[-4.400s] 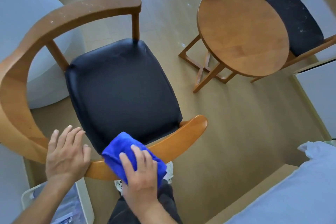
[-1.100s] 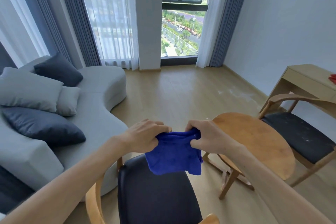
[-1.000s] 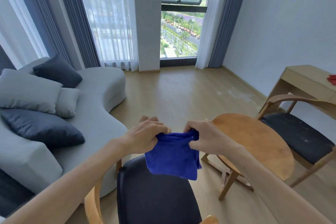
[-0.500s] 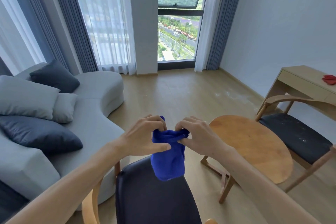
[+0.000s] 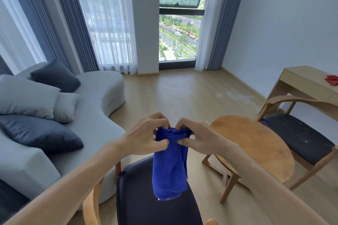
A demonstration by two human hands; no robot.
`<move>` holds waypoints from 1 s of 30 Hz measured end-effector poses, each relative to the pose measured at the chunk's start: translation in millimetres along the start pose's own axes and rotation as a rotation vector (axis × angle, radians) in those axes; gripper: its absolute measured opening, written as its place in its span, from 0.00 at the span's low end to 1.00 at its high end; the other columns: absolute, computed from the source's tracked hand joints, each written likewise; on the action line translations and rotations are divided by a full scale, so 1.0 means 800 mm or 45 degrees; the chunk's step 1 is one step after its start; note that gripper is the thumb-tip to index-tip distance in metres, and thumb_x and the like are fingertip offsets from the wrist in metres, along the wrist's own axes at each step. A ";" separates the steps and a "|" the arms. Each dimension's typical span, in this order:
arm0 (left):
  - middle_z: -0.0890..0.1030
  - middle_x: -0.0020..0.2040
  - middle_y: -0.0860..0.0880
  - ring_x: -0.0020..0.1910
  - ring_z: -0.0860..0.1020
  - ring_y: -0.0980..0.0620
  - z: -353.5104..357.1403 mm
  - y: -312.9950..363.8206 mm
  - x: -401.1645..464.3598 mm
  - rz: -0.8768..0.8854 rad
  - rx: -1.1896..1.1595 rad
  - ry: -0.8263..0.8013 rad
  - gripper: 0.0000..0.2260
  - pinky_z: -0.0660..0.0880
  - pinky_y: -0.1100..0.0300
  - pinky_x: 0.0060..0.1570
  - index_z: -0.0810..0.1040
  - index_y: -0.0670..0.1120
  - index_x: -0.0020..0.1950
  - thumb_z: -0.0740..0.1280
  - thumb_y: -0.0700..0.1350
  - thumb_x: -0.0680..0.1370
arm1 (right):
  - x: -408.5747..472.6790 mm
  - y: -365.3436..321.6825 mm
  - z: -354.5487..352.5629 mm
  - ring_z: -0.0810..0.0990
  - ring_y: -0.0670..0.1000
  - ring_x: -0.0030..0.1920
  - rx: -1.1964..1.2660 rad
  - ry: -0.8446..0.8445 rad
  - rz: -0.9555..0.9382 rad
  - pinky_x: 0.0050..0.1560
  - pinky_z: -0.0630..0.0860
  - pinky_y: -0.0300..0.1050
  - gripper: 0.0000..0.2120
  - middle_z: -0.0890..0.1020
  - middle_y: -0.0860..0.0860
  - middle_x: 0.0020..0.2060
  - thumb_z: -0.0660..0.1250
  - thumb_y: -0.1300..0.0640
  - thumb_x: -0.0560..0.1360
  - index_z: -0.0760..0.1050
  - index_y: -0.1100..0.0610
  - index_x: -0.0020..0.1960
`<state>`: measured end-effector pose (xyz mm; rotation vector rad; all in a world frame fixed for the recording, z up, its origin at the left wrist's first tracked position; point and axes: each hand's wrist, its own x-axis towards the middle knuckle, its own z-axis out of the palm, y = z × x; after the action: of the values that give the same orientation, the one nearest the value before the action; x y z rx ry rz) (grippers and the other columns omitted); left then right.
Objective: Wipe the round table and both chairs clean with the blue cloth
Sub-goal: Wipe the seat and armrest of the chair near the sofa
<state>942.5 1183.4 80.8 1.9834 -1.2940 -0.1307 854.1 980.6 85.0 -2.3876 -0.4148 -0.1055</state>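
Two bare forearms, no sleeves, left hand and right hand unadorned

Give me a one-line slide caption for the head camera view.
Both hands, left and right, bunch the blue cloth above a chair seat.

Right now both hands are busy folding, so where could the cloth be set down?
The round table top shows bare wood between both chairs. The near chair seat lies free under the blue cloth. The desk holds a red item.
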 end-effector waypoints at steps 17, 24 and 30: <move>0.82 0.47 0.50 0.47 0.81 0.50 -0.003 -0.066 -0.040 -0.397 -0.504 0.104 0.12 0.80 0.51 0.49 0.77 0.46 0.50 0.72 0.44 0.69 | -0.007 0.021 0.133 0.79 0.47 0.58 0.699 0.021 0.565 0.58 0.79 0.50 0.30 0.79 0.46 0.58 0.76 0.62 0.70 0.67 0.48 0.67; 0.81 0.49 0.61 0.52 0.79 0.60 0.034 -0.192 -0.103 -0.630 -0.270 -0.087 0.07 0.79 0.54 0.55 0.76 0.61 0.48 0.70 0.50 0.73 | 0.013 0.072 0.186 0.79 0.46 0.50 0.311 -0.231 0.731 0.47 0.77 0.38 0.19 0.79 0.44 0.49 0.71 0.59 0.72 0.69 0.45 0.58; 0.73 0.65 0.51 0.63 0.72 0.49 0.092 -0.332 -0.181 -1.089 0.377 -0.007 0.16 0.71 0.51 0.65 0.69 0.53 0.66 0.63 0.49 0.78 | 0.018 0.202 0.280 0.78 0.45 0.44 -0.052 -0.521 0.927 0.44 0.77 0.41 0.16 0.79 0.44 0.46 0.65 0.58 0.71 0.68 0.48 0.57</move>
<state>1036.7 1318.0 -183.4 2.6759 -0.3987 -0.3646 911.5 1018.1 -183.0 -2.4453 0.2962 0.7130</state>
